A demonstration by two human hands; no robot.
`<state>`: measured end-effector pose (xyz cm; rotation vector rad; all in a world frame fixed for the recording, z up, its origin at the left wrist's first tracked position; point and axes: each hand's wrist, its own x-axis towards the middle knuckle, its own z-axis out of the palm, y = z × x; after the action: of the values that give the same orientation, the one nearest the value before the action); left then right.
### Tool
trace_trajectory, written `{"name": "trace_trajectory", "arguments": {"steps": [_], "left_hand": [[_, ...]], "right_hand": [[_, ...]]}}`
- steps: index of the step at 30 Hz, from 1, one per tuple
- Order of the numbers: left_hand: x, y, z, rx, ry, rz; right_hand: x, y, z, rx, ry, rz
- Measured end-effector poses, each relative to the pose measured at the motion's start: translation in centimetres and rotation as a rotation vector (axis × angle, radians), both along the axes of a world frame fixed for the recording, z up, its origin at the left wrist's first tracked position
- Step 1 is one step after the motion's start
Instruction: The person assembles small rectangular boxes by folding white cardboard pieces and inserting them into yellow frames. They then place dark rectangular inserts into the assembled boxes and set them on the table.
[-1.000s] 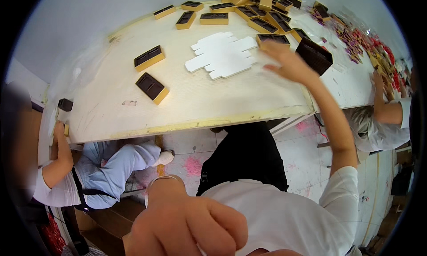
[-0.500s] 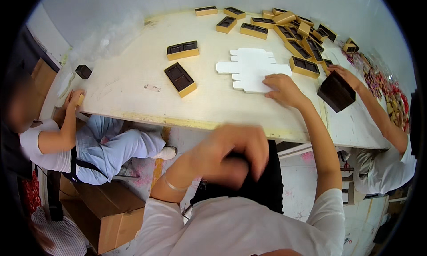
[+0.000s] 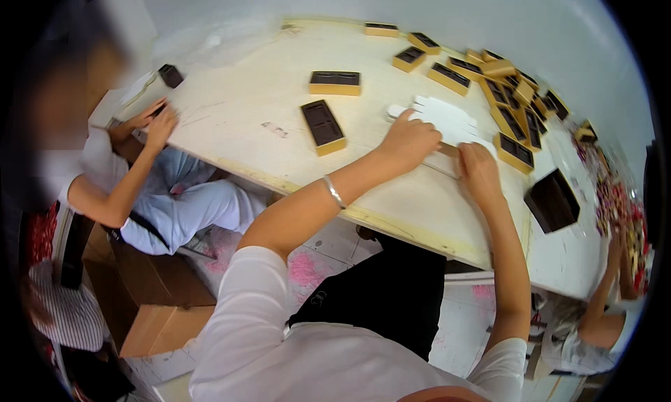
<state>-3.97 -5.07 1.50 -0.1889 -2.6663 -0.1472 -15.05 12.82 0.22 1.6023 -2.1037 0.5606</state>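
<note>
White card (image 3: pixel 444 118) with cut tabs is on the table (image 3: pixel 244 101), mostly beyond both hands; one sheet or a stack, can't tell. Left hand (image 3: pixel 411 141) and right hand (image 3: pixel 481 168): fingers curled, look to be pinching a brown strip (image 3: pixel 449 150) between them at the card's near side. Separate piece or card's reverse, unclear. Main risk, I think: uneven pull from the two hands skews or creases the strip; pressing hard makes the card slide. Right hand going wide could clip the nearest gold box (image 3: pixel 514 152) or the dark brown tray stack (image 3: pixel 552 201). Containers: other gold boxes (image 3: pixel 335 90) mostly show dark divided inserts (image 3: pixel 321 122); can't make out anything in those. Open carton (image 3: pixel 166 331) low at left, contents unclear.
</note>
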Motion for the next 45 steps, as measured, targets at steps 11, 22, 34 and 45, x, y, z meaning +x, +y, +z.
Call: {"name": "trace_trajectory", "arguments": {"steps": [11,22,34,45], "left_hand": [[12.7,8.7,-4.1,0.359,0.188,-0.341],[11.4,9.6,-5.9,0.279,0.291,-0.205],[9.1,7.3,-2.8,0.318,-0.137,-0.123],[13.1,8.5,-1.3,0.307,0.106,0.125]], "right_hand": [[15.0,11.9,-0.3,0.031,-0.215,0.045],[14.1,10.3,-3.0,0.045,-0.028,-0.053],[11.5,7.5,0.5,0.255,-0.597,-0.123],[15.0,7.1,-1.0,-0.162,-0.617,-0.225]]}}
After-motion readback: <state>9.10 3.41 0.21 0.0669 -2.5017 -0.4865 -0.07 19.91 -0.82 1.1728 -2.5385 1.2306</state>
